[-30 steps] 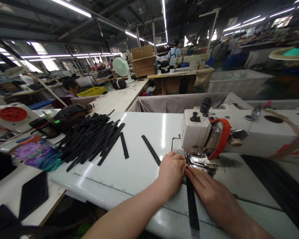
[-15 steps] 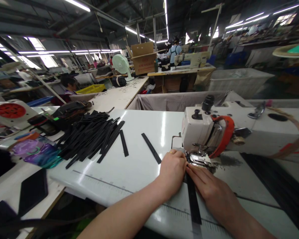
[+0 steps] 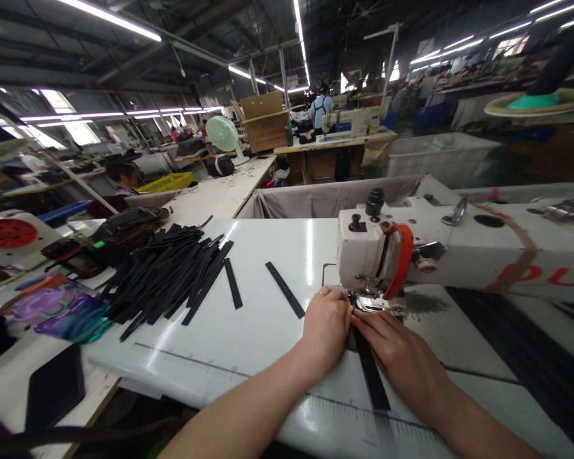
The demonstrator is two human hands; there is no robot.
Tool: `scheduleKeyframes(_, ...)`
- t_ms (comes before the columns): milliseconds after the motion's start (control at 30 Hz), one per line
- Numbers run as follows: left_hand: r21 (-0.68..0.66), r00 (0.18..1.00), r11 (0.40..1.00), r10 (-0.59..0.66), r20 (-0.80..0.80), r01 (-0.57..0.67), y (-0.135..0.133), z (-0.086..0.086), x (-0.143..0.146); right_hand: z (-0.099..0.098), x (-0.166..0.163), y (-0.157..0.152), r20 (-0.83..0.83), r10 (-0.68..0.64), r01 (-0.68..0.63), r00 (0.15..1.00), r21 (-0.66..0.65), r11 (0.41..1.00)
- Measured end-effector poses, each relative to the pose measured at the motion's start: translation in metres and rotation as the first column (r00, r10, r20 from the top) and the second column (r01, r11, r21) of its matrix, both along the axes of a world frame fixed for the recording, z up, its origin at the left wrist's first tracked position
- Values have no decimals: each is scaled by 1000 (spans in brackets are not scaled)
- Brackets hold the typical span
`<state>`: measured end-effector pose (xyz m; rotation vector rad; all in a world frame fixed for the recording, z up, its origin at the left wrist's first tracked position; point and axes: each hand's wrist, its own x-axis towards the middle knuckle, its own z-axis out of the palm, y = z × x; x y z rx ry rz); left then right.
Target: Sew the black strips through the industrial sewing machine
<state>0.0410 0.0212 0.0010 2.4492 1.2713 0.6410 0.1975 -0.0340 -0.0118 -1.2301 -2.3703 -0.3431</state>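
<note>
Beneath the fingers (image 3: 370, 321), a pale tabletop (image 3: 229, 341); beyond them, to the left, a fan (image 3: 222, 134) and a cardboard box (image 3: 266, 131); beyond, to the right, a whitish bin (image 3: 440, 156). Above, a dark ceiling (image 3: 196, 32) with lit tube lamps (image 3: 110, 20); far left, bright windows (image 3: 83, 134).

Left forearm (image 3: 253, 408): bared, cut off by the bottom edge of the view, slanted up and rightward.
Left grip (image 3: 328, 328): knuckles turned upward, fingers (image 3: 340, 298) curled forward; the fingertips are largely hidden.
Right forearm (image 3: 481, 421): bared, cut off by the bottom edge near the right corner, slanted up and leftward.
Right grip (image 3: 397, 347): held low, its back turned upward, fingers stretched forward and leftward, side by side.
Both grips: angled inward and nearly met at the fingertips; whether contact is made cannot be told.
</note>
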Motion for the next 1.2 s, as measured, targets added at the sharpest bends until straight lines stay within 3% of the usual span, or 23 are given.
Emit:
scheduleKeyframes(200, 5, 996, 1000, 5, 91, -6, 3, -5, -3, -4, 11, 5, -74, 57, -58, 996, -13, 998)
scheduleKeyframes(533, -15, 993, 1000, -1, 114, 3, 1, -5, -4, 4, 19, 1, -340, 255, -326, 905, -170, 930)
scheduleKeyframes(900, -24, 999, 1000, -15, 47, 16, -2, -2, -4, -7, 25, 13, -197, 130, -145, 972, -65, 987)
scheduleKeyframes(1200, -33, 1000, 999, -17, -5, 17, -3, 1, -2, -6, 19, 12, -81, 40, -42, 996, -19, 999)
